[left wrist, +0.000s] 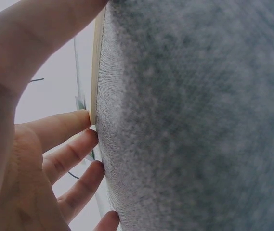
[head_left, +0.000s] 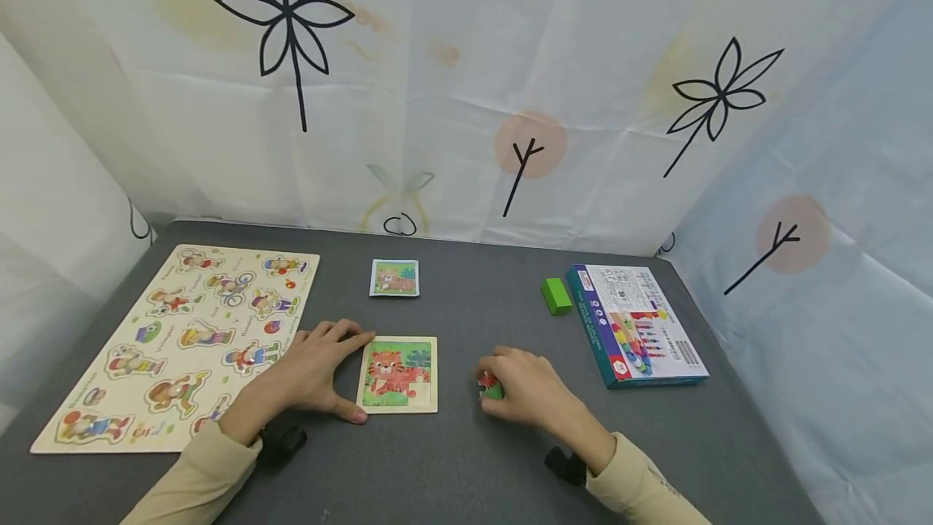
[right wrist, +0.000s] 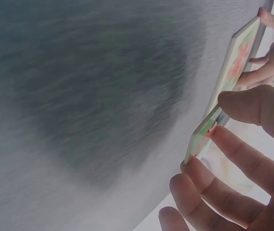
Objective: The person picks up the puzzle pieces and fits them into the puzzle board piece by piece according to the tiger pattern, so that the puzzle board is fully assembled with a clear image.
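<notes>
A small square puzzle board point(head_left: 433, 375) with a red tiger picture lies on the grey table; a bare wooden patch shows in its lower right corner. Along its left side my left hand point(head_left: 321, 371) spreads out, index fingertip at the upper corner and thumb near the lower one. In the left wrist view the fingers point(left wrist: 69, 154) reach fairly straight to the board's edge. To the right of the board, my right hand point(head_left: 528, 387) pinches a green and red puzzle piece point(right wrist: 204, 132) between thumb and fingertips, tilted in the right wrist view.
A large wooden board point(head_left: 175, 347) with children figures lies at the left. Behind the puzzle stands a small picture card point(head_left: 396, 278) lying flat. Toward the back right are a green block point(head_left: 556, 296) and a flat box point(head_left: 645, 326). White printed curtains point(head_left: 452, 87) enclose the table.
</notes>
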Demonstrator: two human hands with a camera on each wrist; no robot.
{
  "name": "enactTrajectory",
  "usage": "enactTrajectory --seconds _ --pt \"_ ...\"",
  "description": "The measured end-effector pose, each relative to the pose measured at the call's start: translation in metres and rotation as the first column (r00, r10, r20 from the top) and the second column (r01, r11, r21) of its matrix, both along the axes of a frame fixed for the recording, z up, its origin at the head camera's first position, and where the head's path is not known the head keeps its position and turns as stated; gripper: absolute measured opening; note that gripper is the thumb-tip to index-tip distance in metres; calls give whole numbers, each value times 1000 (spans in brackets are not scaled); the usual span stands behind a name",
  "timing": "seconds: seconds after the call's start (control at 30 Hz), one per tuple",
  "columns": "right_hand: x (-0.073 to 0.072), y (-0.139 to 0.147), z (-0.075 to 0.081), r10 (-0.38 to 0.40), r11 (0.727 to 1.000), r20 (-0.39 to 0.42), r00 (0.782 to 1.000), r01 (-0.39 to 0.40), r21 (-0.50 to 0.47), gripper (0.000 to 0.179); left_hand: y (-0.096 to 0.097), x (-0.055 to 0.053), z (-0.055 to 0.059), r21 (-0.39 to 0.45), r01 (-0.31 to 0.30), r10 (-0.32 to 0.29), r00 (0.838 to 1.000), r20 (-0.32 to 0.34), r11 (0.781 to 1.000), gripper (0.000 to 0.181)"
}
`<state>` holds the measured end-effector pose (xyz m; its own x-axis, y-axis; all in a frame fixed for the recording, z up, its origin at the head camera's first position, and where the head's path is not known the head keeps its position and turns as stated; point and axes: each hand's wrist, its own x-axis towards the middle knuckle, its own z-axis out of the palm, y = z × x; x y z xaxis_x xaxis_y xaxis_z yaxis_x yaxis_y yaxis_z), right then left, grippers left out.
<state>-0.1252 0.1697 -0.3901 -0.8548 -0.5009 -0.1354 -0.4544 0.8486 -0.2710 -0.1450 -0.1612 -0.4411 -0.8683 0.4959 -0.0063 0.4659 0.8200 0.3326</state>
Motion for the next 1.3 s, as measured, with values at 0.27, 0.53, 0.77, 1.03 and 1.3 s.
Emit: enactTrajectory --seconds 0.27,0.53,0.77,1.03,1.3 --pt "-5 -36 -4 72 997 -4 997 -72 24 25 0 0 0 2 -4 4 1000 2 1000 113" --pt "-8 -65 -11 131 991 -14 991 -130 43 23 2 2 2 7 -1 1 1000 5 1000 114" --pt "-9 -81 -15 149 986 -13 989 -147 78 23 2 1 2 4 -2 2 1000 2 1000 114" --pt "-7 -87 -16 151 984 -27 988 -148 99 25 2 1 1 3 -2 2 1000 -5 1000 114" --pt "-7 -82 -17 141 988 -39 989 -137 77 21 2 1 -1 15 0 1 1000 -17 1000 114"
